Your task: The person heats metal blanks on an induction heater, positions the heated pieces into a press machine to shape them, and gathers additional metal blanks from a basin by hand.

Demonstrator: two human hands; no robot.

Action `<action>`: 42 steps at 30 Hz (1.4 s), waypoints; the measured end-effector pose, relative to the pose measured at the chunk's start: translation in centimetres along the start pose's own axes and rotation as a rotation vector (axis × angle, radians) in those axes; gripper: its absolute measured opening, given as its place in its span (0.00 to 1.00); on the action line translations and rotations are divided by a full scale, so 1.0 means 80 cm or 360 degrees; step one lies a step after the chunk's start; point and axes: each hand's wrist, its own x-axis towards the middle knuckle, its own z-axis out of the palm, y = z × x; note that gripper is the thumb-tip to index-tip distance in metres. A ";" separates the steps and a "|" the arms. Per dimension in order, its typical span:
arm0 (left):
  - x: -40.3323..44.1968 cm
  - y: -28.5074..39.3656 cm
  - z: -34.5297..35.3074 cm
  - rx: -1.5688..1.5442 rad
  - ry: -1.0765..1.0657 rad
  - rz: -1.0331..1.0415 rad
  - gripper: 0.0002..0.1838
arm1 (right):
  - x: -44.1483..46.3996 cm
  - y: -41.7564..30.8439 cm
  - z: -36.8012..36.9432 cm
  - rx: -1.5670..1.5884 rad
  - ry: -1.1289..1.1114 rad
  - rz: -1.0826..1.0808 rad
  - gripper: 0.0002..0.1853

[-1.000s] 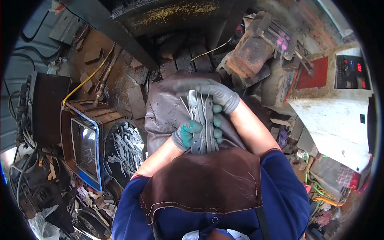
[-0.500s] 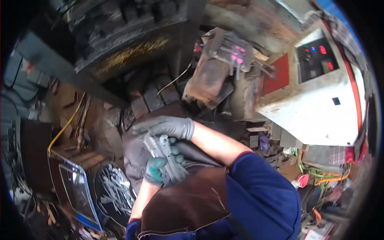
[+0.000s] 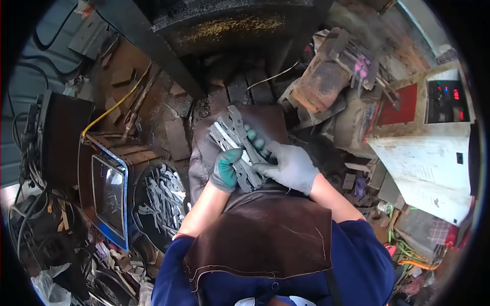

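Observation:
My left hand (image 3: 228, 169), in a grey glove with green coating, wraps round a bundle of flat, notched grey metal pieces (image 3: 236, 131). Its thumb lies on the near side and its green fingertips show on the far side. From the right, my right hand (image 3: 292, 166), in a grey glove, grips the lower part of the same bundle, thumb across the edge. The pieces are held slanted above a dark brown leather apron (image 3: 255, 229) over my lap. More such pieces (image 3: 166, 196) lie heaped in a round dark container (image 3: 140, 214) on the left.
A blue-edged framed panel (image 3: 109, 199) stands left of the container. On the right is a white control cabinet (image 3: 423, 168) with lit red digits. Glowing pink pieces (image 3: 362, 66) lie beside a rusty block (image 3: 319, 86). A dark metal frame (image 3: 158, 46) stands ahead.
My right hand has come down from above the bundle and now grips its lower right side. The bundle is turned and raised farther out from my body. The camera view has shifted.

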 end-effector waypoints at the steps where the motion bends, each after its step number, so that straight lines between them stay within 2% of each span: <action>1: 0.001 0.000 -0.002 -0.0003 -0.0009 -0.0004 0.37 | -0.001 -0.002 0.001 -0.0130 0.0004 0.0035 0.16; 5: -0.002 -0.001 -0.005 0.0011 -0.0018 0.0034 0.39 | 0.002 0.003 0.005 -0.0225 -0.0009 0.0078 0.15; 8: -0.007 0.001 -0.005 0.0185 0.0014 0.0042 0.42 | 0.006 0.026 0.009 0.0146 0.0098 -0.0147 0.12; 10: -0.005 0.005 -0.019 0.0165 -0.0016 -0.0182 0.44 | 0.006 0.045 0.003 0.0383 0.0156 -0.0184 0.10; 11: -0.003 0.007 -0.037 0.0030 -0.0179 -0.0282 0.42 | 0.006 0.056 0.000 0.0563 0.0119 -0.0059 0.09; 12: -0.006 0.003 -0.015 -0.0038 0.0047 -0.0130 0.38 | 0.000 0.063 -0.007 0.0537 0.0168 -0.0039 0.09; 14: -0.006 0.006 -0.012 -0.0078 -0.0080 -0.0104 0.35 | -0.007 0.071 -0.017 0.1318 0.0299 0.0421 0.09; 16: -0.008 0.011 -0.011 -0.0206 -0.0124 -0.0166 0.35 | -0.013 0.092 -0.027 0.1674 0.0703 0.0430 0.09; 18: -0.014 0.014 -0.004 -0.0118 -0.0214 -0.0097 0.34 | -0.009 0.116 -0.038 0.1550 0.1117 0.0519 0.09; 21: -0.027 0.025 0.008 -0.0030 -0.0180 -0.0068 0.36 | 0.007 0.177 -0.040 0.1834 0.1397 0.0363 0.09; 29: -0.041 0.026 -0.008 -0.0025 -0.0045 0.0042 0.35 | 0.060 0.198 -0.072 0.2347 0.1440 0.0313 0.12; 31: -0.038 0.027 -0.011 0.0100 -0.0053 0.0014 0.33 | 0.079 0.199 -0.082 0.2351 0.1557 0.0281 0.10; 36: -0.036 0.025 -0.012 0.0058 -0.0061 0.0028 0.33 | 0.126 0.229 -0.103 0.2556 0.1591 0.0183 0.04; 38: -0.037 0.024 -0.013 -0.0013 -0.0075 -0.0003 0.34 | 0.139 0.239 -0.110 0.2751 0.1522 0.0151 0.05; 42: -0.038 0.023 -0.009 -0.0008 -0.0047 0.0013 0.33 | 0.117 0.234 -0.103 0.2813 0.1531 0.0238 0.09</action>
